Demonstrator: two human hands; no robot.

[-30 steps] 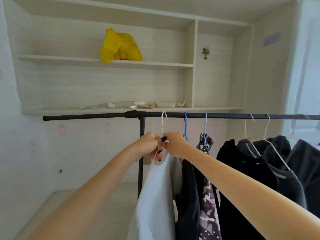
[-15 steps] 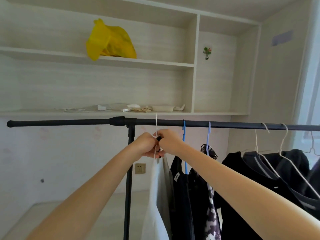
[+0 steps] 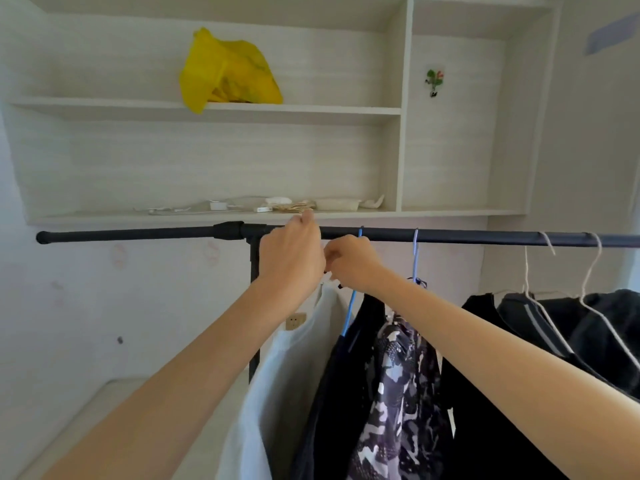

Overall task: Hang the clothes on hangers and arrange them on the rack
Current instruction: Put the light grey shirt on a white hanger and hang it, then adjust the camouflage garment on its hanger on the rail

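A black rack bar [image 3: 138, 233] runs across the view at hand height. My left hand [image 3: 292, 258] reaches up over the bar, closed around the top of a white hanger whose hook is hidden behind the hand. A white garment [image 3: 277, 368] hangs from that hanger. My right hand [image 3: 349, 263] pinches the hanger's neck and the garment's collar just below the bar. Right of it hang a black garment on a blue hanger [image 3: 349, 313], a patterned garment [image 3: 398, 393] and dark tops on white hangers [image 3: 533, 299].
The rack's upright post [image 3: 254, 265] stands just left of my hands. White wall shelves [image 3: 207, 110] behind hold a yellow bag [image 3: 228, 72] and small clutter [image 3: 277, 206]. A wall socket [image 3: 295, 321] sits low behind the rack.
My left hand has risen from below the bar to over it, lifting the white hanger's top to the bar. The view has shifted closer and slightly left.
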